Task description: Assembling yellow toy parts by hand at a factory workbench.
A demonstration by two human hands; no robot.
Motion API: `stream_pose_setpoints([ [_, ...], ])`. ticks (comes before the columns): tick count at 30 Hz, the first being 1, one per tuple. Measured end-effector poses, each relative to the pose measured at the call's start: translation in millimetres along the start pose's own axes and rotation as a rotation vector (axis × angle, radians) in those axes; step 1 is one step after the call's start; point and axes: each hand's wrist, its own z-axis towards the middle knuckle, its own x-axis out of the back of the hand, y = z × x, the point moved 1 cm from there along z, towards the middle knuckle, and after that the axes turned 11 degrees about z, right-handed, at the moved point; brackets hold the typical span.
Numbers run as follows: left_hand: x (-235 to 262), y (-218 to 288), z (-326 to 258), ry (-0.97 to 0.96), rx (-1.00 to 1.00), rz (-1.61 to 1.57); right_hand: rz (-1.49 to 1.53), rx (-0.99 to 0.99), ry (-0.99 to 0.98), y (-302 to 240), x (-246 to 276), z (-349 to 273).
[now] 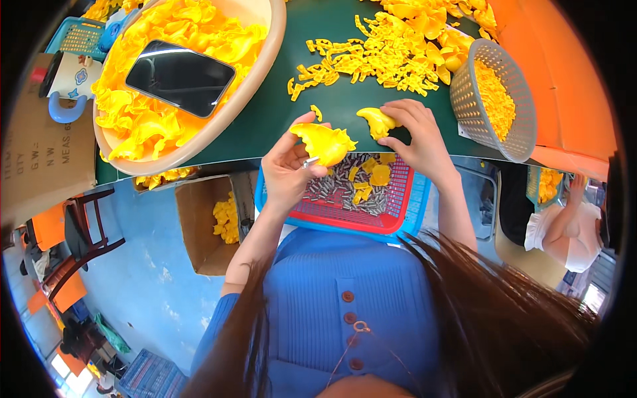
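Mid-frame, a yellow shell (325, 144) is gripped by the left hand (286, 167) — a smaller piece (376, 123) by the right hand (421, 139). Below, pins (335, 189) are held in a basket (352, 224).

A black phone (180, 78) lies near a mug (69, 73).

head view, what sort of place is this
Probably a factory or workshop: a green table heaped with small yellow pieces, a red basket holding small metal pieces, and a beige tub full of yellow parts.
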Motion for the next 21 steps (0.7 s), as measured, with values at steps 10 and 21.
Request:
stream_pose_setpoints([
  [10,-6.8,4.5,-2.0,-0.036,-0.020,0.070,0.742,-0.019,0.164,-46.1,6.3,4.9],
  [21,-7.8,8.0,-5.7,-0.034,-0.062,0.112,0.676,0.011,-0.031,-74.9,-7.0,14.9],
])
